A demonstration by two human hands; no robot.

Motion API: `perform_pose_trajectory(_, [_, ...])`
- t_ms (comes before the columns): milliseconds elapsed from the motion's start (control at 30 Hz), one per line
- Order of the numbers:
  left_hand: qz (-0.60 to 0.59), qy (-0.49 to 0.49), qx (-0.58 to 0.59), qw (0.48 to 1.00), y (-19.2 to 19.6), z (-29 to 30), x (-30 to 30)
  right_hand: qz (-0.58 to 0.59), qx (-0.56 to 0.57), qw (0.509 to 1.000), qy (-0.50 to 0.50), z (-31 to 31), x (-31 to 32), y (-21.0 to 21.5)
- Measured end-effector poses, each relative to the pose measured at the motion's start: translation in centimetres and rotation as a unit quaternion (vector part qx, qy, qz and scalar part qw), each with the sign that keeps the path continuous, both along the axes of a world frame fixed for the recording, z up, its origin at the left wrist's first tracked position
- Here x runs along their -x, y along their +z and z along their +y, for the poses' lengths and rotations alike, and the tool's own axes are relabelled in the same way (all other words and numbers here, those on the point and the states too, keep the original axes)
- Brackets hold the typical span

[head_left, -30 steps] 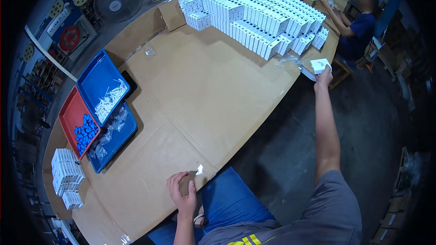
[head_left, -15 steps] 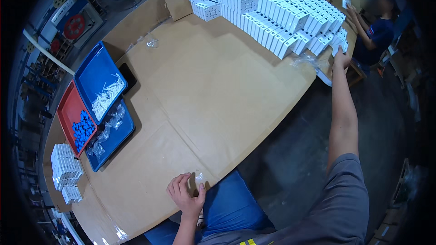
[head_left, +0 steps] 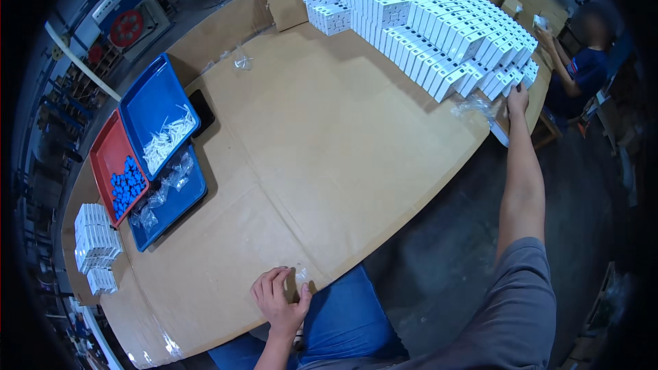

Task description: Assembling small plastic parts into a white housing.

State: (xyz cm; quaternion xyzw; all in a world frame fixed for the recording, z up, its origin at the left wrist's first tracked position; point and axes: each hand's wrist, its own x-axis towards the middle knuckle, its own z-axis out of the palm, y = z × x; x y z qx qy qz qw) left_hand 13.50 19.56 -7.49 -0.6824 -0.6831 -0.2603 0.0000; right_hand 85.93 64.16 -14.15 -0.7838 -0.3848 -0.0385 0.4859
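My right arm is stretched far to the right. The bunched fingers of my right hand (head_left: 519,101) are on a white box-shaped unit (head_left: 510,85) at the near right end of a large stack; the fingertips are partly hidden. Tight rows of thin white square units with small dark openings make up this stack (head_left: 432,31). My left hand (head_left: 281,301) rests at the near table edge, fingers curved and thumb apart, with nothing in it. A small clear plastic scrap (head_left: 301,274) lies beside it on the cardboard-covered table (head_left: 329,144).
At left, a blue tray (head_left: 145,99) holds white slender pieces, a red tray (head_left: 103,154) blue parts, and another blue tray (head_left: 181,209) clear bags. A smaller white stack (head_left: 96,240) stands near left. A co-worker (head_left: 582,72) sits at far right. Cardboard walls (head_left: 212,34) edge the table.
The whole view has shifted slightly. My right hand has drawn a little nearer and leftward along the stack's right end. My left hand has stayed in place on the table.
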Motion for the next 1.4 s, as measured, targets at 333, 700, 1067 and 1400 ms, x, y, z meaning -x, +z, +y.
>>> perform_pose_trajectory(333, [-0.014,-0.016,0.005,1.0,0.0,0.0,-0.8,0.035,-0.021,0.997,0.067,0.5,-7.2,0.0])
perform_pose_trajectory(700, [-0.052,-0.022,-0.017,0.998,1.1,0.0,0.8,-0.068,-0.003,0.995,0.07,-7.4,-1.6,3.1])
perform_pose_trajectory(1067, [-0.12,-0.039,-0.056,0.99,0.9,-1.7,2.0,-0.031,0.05,0.901,0.431,-35.4,40.2,6.0])
perform_pose_trajectory(1400, [-0.374,-0.059,-0.073,0.923,1.4,-3.6,9.2,0.069,0.163,0.753,0.634,-41.2,56.4,10.6])
